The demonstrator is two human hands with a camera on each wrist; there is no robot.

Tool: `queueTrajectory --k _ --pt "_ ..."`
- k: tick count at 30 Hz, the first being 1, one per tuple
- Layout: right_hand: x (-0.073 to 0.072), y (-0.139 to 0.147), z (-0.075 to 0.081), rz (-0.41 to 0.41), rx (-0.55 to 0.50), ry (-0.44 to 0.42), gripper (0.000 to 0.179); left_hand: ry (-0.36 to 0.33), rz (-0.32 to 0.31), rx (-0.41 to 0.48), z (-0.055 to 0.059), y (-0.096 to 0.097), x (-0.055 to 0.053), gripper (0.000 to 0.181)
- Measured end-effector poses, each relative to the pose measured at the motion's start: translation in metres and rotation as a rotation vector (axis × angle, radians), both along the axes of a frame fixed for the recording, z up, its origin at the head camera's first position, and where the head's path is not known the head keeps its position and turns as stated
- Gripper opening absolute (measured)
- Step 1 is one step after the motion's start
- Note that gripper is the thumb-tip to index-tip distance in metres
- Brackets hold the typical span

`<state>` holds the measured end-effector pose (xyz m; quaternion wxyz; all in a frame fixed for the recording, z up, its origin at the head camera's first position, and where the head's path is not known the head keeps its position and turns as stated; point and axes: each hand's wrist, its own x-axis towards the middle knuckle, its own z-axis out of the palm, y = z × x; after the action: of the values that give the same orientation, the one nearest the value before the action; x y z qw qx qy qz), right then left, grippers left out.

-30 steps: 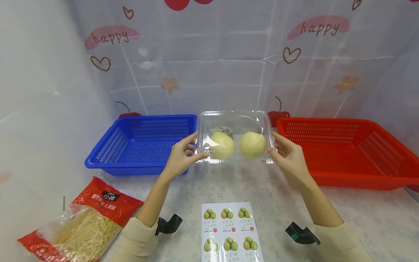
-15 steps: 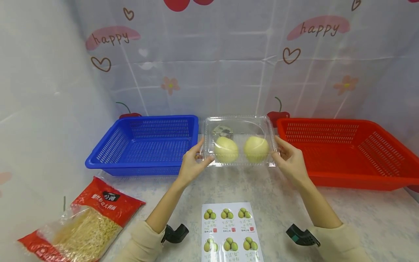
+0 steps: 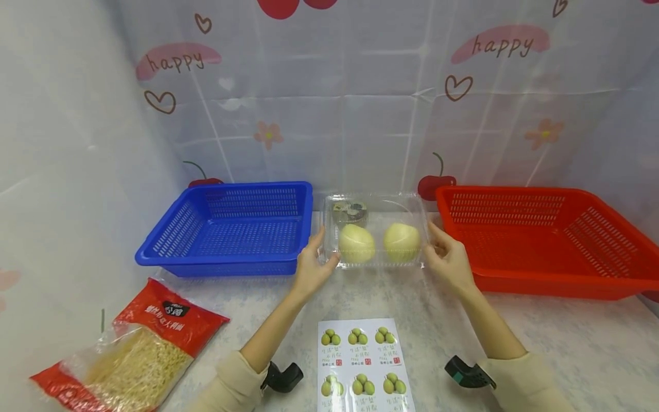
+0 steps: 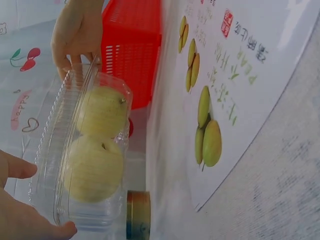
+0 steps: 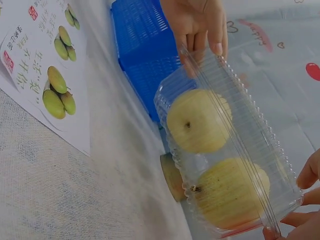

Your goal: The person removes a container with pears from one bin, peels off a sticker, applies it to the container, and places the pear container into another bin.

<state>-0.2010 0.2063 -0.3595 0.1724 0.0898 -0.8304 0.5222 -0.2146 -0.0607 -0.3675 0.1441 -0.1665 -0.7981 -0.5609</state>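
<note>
A clear plastic clamshell box point(image 3: 378, 205) with two pale yellow-green pears point(image 3: 356, 245) inside is held level between both hands, its lid down. My left hand point(image 3: 312, 272) grips the box's left end, thumb at the near corner. At the opposite end, my right hand point(image 3: 452, 263) grips the rim between thumb and fingers. Both wrist views show the box raised over the table, and a pear point(image 5: 232, 192) with its stem shows through the wall. A short round container point(image 4: 138, 215) stands beyond the box and shows through its lid in the head view.
A blue basket point(image 3: 221, 264) stands at the back left and a red basket point(image 3: 561, 284) at the back right. A sheet of pear labels point(image 3: 364, 361) lies in front. At the left is a red-and-clear pasta bag point(image 3: 149, 343).
Both hands have lowered the box toward the table. It first shifted right, then slightly back left. The baskets, label sheet and pasta bag stay put.
</note>
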Motion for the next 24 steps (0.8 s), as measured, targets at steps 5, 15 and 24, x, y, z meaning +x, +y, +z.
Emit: queueTrajectory --k 5,15,24 --pt "-0.001 0.000 -0.005 -0.009 0.029 -0.024 0.051 -0.020 0.018 -0.030 -0.007 0.004 0.002 0.063" --pt "-0.007 -0.001 -0.021 -0.026 0.085 -0.008 0.048 -0.026 0.034 -0.011 -0.018 0.009 0.000 0.063" --pt "-0.009 -0.003 -0.028 -0.001 0.053 -0.002 0.049 -0.057 0.021 -0.006 -0.023 0.009 -0.002 0.062"
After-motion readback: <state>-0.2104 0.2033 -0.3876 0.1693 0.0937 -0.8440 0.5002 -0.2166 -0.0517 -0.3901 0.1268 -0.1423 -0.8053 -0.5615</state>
